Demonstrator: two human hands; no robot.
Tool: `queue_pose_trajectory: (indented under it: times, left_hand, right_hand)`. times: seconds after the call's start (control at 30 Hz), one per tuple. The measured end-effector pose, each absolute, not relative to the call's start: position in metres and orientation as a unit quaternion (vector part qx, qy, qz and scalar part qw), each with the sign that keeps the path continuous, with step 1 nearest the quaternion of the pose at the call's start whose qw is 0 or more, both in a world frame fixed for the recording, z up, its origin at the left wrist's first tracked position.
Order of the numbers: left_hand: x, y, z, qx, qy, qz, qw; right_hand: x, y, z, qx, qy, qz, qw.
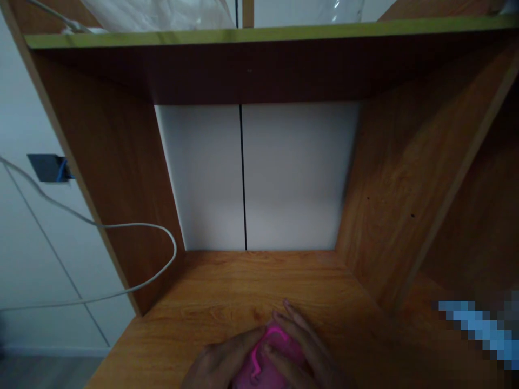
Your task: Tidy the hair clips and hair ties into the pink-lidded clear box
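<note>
At the bottom edge of the head view, a pink rounded item (270, 373) sits low over the wooden desk (227, 281). A brighter pink strip (255, 359) curves along its top; what kind of thing it is I cannot make out. My left hand (223, 359) grips it from the left, with the fingers pressed together near the strip. From the right, my right hand (302, 346) wraps round it, and its thumb lies over the top. The lower part of the item and both wrists fall outside the picture.
A white cable (174, 246) loops in front of the left wooden side panel (109, 162). Overhead runs a shelf with a yellow-green edge (267, 35), bearing a clear plastic bag (162, 13). On the right stands another wooden panel (401, 178), with a pixelated blue patch (478, 327) beyond it.
</note>
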State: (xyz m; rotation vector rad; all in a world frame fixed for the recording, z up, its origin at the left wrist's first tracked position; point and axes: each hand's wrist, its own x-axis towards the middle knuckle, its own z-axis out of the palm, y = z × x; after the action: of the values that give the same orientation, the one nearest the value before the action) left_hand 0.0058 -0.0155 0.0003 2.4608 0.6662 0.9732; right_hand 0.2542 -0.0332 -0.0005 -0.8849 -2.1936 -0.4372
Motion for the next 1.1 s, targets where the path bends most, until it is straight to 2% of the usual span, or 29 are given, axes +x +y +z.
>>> queue_pose_trajectory:
  times: [0.13, 0.27, 0.47, 0.57, 0.7, 0.97, 1.1]
  left_hand:
    - [0.009, -0.023, 0.008, 0.879, 0.256, 0.355, 0.191]
    - [0.014, -0.034, 0.023, 0.87, 0.28, 0.347, 0.211]
    - [0.017, -0.041, 0.025, 0.876, 0.272, 0.366, 0.156]
    - [0.019, -0.045, 0.024, 0.877, 0.275, 0.357, 0.167]
    - [0.021, -0.048, 0.023, 0.883, 0.277, 0.343, 0.162]
    - [0.024, -0.054, 0.016, 0.889, 0.276, 0.36, 0.06]
    - [0.028, -0.058, 0.017, 0.889, 0.278, 0.355, 0.075]
  right_hand:
    - [0.258, -0.044, 0.018, -0.274, -0.886, -0.182, 0.327]
    - [0.253, -0.052, 0.022, -0.282, -0.892, -0.154, 0.318]
    - [0.25, -0.059, 0.009, -0.301, -0.879, -0.12, 0.349]
    - [0.25, -0.06, 0.005, -0.303, -0.876, -0.093, 0.363]
    - [0.247, -0.062, 0.012, -0.299, -0.879, -0.062, 0.367]
    - [0.241, -0.072, 0.024, -0.332, -0.866, -0.013, 0.375]
    - [0.237, -0.076, 0.026, -0.341, -0.854, 0.009, 0.392]
